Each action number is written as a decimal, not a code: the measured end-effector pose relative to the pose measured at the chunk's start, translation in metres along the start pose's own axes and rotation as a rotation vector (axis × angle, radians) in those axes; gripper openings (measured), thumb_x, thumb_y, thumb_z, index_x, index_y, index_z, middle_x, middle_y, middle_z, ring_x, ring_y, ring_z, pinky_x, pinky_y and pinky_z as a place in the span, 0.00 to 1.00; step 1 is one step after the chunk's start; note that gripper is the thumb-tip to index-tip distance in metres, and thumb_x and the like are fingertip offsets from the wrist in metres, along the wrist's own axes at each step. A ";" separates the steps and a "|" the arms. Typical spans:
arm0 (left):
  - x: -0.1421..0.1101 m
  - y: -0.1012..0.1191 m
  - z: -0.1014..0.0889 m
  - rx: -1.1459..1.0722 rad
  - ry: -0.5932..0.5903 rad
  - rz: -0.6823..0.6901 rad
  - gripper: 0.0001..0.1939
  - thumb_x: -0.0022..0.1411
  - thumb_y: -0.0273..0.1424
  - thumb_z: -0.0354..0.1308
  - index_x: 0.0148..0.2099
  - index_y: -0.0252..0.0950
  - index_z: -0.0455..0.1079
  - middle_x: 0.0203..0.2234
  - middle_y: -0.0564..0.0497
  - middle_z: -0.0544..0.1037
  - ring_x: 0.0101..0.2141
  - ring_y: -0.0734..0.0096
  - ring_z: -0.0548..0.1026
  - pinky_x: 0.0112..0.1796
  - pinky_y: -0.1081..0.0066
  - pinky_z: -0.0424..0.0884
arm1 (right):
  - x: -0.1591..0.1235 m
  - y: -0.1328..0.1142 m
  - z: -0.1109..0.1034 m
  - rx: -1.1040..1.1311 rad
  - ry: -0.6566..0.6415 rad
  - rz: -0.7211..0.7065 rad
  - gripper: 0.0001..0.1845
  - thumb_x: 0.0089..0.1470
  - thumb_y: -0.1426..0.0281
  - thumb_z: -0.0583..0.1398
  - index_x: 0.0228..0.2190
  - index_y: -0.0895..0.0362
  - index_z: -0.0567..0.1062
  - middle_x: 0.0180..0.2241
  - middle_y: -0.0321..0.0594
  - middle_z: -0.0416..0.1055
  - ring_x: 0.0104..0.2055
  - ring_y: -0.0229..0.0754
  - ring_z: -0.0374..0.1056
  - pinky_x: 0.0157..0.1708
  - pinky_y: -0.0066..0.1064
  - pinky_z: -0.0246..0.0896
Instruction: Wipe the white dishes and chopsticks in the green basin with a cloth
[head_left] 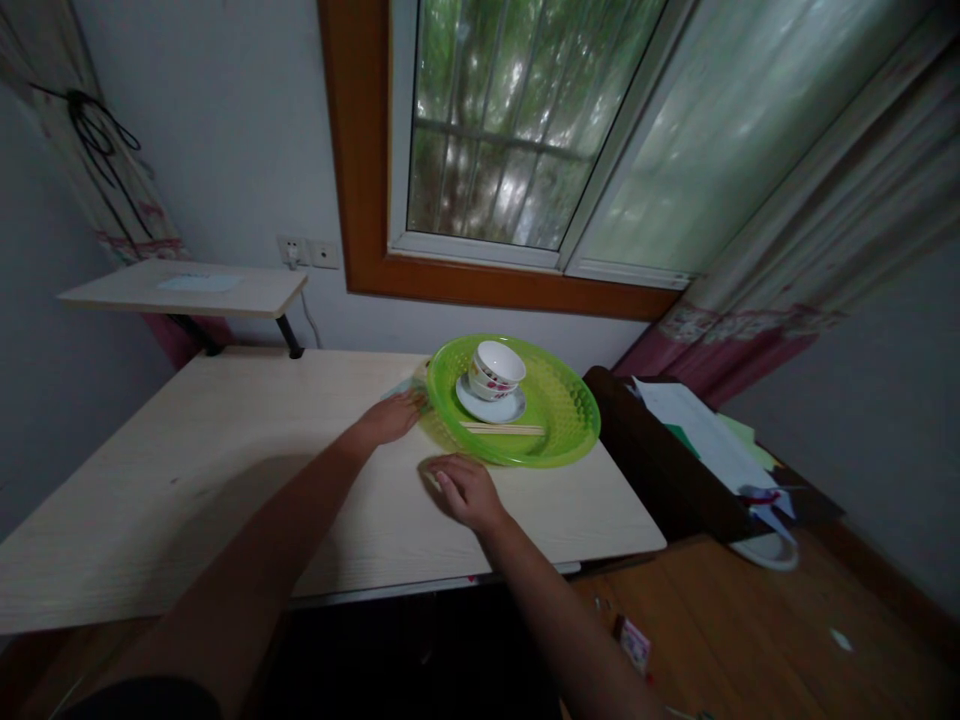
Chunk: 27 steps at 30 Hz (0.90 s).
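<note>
Left hand (394,416), at the left side of the lime-green plastic basket (561,400); fingers stretched out, not closed, seemingly placed to steady that side; contact with the rim, cannot tell; right hand (466,490), just in front of the basket; fingers loosely curled, nothing visible in them, whether closed on anything, cannot tell; inside the basket: two floral bowls (499,375), stacked, presumably to save room, on a white saucer (511,410); chopsticks (502,429), lying flat in front of the saucer, probably so they cannot roll far; beneath the basket: pale wood-grain bench (585,515), whose flat top bears it; left of the basket: raised shelf (259,290) on dark legs; behind the basket: sliding window (510,130).
</note>
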<state>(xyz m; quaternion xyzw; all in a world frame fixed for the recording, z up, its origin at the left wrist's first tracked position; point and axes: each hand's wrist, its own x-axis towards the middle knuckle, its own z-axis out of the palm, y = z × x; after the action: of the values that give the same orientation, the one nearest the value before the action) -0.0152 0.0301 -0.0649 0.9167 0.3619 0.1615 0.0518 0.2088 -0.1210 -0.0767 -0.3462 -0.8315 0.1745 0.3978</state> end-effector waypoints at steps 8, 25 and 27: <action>-0.028 -0.079 -0.001 0.139 -0.053 -0.411 0.31 0.76 0.32 0.42 0.72 0.27 0.69 0.70 0.33 0.70 0.71 0.49 0.66 0.70 0.50 0.59 | 0.003 -0.002 -0.004 -0.027 -0.085 0.004 0.25 0.76 0.58 0.49 0.48 0.53 0.84 0.48 0.48 0.85 0.50 0.49 0.80 0.56 0.44 0.74; -0.177 -0.048 -0.007 0.080 -0.043 -0.390 0.30 0.77 0.37 0.42 0.74 0.38 0.69 0.73 0.46 0.66 0.74 0.54 0.59 0.72 0.46 0.58 | -0.001 0.007 0.002 0.034 0.078 0.088 0.29 0.76 0.56 0.48 0.45 0.54 0.86 0.44 0.49 0.85 0.47 0.50 0.80 0.53 0.45 0.75; -0.177 -0.021 -0.001 0.034 -0.070 -0.314 0.29 0.77 0.36 0.42 0.74 0.40 0.69 0.72 0.47 0.67 0.74 0.56 0.59 0.72 0.48 0.58 | 0.000 0.006 0.002 0.042 0.096 0.095 0.29 0.76 0.55 0.48 0.45 0.54 0.86 0.44 0.49 0.85 0.47 0.50 0.80 0.52 0.45 0.75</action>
<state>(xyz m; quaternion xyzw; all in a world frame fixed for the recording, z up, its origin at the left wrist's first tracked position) -0.1503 -0.0753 -0.1141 0.8546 0.5014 0.1132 0.0733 0.2098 -0.1166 -0.0816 -0.3849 -0.7904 0.1936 0.4355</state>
